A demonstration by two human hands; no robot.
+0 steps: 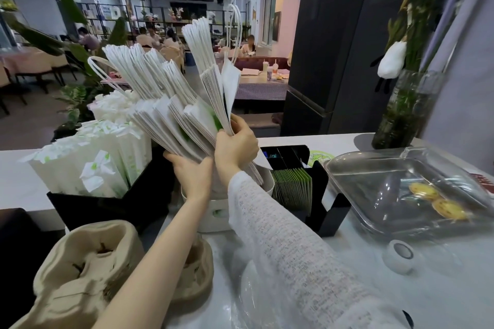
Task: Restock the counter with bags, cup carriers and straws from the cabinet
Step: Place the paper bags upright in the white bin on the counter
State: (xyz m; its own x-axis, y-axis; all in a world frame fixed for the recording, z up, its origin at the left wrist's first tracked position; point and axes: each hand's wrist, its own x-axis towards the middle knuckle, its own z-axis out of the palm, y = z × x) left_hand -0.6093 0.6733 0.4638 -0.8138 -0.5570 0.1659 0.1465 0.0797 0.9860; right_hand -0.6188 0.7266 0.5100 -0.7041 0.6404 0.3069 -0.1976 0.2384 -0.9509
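Observation:
A thick fan of white paper bags (184,104) with white handles leans left out of a white holder (267,184) on the counter. My left hand (193,171) holds the stack from underneath near its base. My right hand (236,145), in a white knit sleeve, grips the right side of the stack with the fingers curled over the bags' edges. Left of the bags, paper-wrapped straws (88,160) stand in a black box (112,211). Brown pulp cup carriers (88,264) lie stacked at the near left.
A black organiser (320,195) with green packets stands right of the bags. Further right sits a clear lidded tray (395,189) with two egg tarts. A glass vase (403,112) with plants and a dark fridge (339,43) stand behind. A small white round object (399,255) lies near.

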